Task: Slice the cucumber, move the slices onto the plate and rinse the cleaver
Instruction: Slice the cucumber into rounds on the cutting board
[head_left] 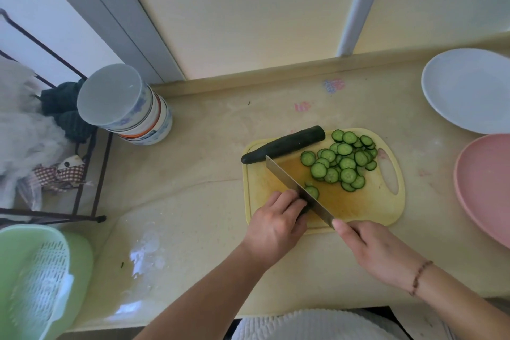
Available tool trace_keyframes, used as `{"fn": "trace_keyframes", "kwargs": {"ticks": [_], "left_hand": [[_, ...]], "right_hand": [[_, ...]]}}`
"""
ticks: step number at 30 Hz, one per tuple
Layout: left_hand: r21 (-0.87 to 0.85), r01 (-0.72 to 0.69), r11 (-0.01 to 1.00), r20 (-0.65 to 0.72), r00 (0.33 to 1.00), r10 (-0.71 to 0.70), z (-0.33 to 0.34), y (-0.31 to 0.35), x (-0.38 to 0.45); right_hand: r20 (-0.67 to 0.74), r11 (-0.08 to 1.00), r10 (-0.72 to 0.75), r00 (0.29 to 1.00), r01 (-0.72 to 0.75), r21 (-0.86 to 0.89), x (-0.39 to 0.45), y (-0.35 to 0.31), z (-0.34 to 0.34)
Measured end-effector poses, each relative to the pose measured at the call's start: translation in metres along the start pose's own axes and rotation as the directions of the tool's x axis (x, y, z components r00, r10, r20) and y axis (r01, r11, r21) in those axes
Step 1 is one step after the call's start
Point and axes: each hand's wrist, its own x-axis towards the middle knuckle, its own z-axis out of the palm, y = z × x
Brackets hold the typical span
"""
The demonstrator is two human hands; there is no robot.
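On the yellow cutting board (367, 210) lies a whole dark cucumber (284, 144) along the far left edge. A pile of several green slices (342, 163) covers the board's far right part. My left hand (276, 221) presses down a short cucumber end, mostly hidden under its fingers, at the board's near left. My right hand (378, 251) grips the cleaver (295, 188), whose blade rests against my left fingers. One fresh slice (312, 191) leans on the blade's right side. A white plate (469, 91) sits at the far right.
A pink plate (485, 188) lies right of the board. Stacked bowls (129, 107) stand at the back left beside a dark wire rack (82, 174) with cloths. A green colander basket (38, 279) sits at the near left. The counter (193, 174) looks wet near the front.
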Motion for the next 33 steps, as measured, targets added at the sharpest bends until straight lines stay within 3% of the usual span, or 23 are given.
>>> {"fn": "trace_keyframes", "kwargs": {"ticks": [10, 33], "left_hand": [[0.011, 0.016, 1.000, 0.009, 1.000, -0.016, -0.002, 0.000, 0.000], [0.027, 0.038, 0.999, 0.007, 0.999, -0.038, -0.002, 0.003, -0.002]], "right_hand": [[-0.025, 0.997, 0.010, 1.000, -0.008, 0.081, -0.016, 0.001, -0.010], [-0.003, 1.000, -0.013, 1.000, 0.013, -0.025, 0.003, 0.004, -0.004]]}}
